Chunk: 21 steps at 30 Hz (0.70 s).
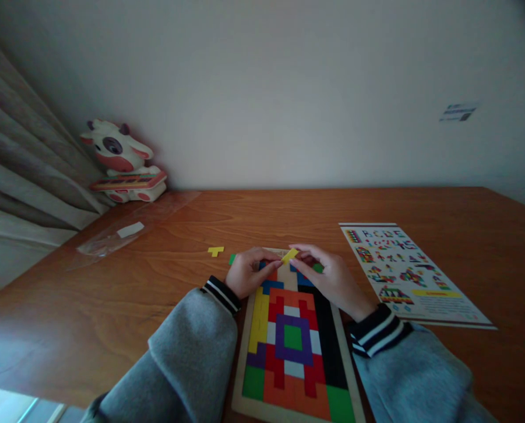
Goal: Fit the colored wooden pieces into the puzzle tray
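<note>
We hold a small, flat yellow block (290, 255) over the far end of a pale wooden puzzle frame (266, 409), with the fingers of our left hand (250, 271) and right hand (335, 281) clamped on it from either side. Bare wood shows under our fingertips, and nearer to us than the fingers sit flat red, orange, purple, white, green, yellow and black blocks (293, 338). Left of the fingers, a yellow T-shaped block (216, 251) lies on the brown wooden table (165, 282); farther left is a clear plastic bag (99, 245). Right of the fingers, we see a white printed sheet (403, 273) lying flat.
</note>
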Motion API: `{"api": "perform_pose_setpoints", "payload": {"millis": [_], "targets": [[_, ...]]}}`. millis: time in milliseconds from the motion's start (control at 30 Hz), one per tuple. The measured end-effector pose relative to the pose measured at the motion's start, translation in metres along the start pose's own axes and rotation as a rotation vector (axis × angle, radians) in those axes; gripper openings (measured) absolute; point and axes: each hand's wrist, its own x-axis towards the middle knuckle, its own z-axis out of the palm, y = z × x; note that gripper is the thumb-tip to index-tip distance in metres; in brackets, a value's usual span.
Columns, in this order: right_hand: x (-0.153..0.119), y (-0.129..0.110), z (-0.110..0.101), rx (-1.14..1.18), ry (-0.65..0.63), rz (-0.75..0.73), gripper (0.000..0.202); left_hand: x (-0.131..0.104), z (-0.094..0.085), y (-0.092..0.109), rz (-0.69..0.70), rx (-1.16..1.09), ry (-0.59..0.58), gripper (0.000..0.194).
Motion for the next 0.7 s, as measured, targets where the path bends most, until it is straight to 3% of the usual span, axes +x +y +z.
{"api": "perform_pose_setpoints", "payload": {"millis": [133,300,500,700], "targets": [[0.0009,0.0044,-0.0032,0.09,-0.05,0.089,0.031,-0.0018,0.0026,-0.0041,-0.03,0.009,-0.015,0.019],[0.0017,0.0023,-0.0073,0.06,-0.101,0.07,0.03,-0.0035,0.0043,-0.0057,-0.043,-0.028,0.0,0.036],[0.0004,0.0053,-0.0045,0.125,-0.099,0.111,0.033,-0.0043,0.0053,-0.0077,-0.041,-0.01,0.005,0.03],[0.0008,0.0008,-0.005,0.048,-0.134,0.051,0.018,-0.004,0.004,-0.0065,-0.028,-0.014,-0.027,0.034]]}}
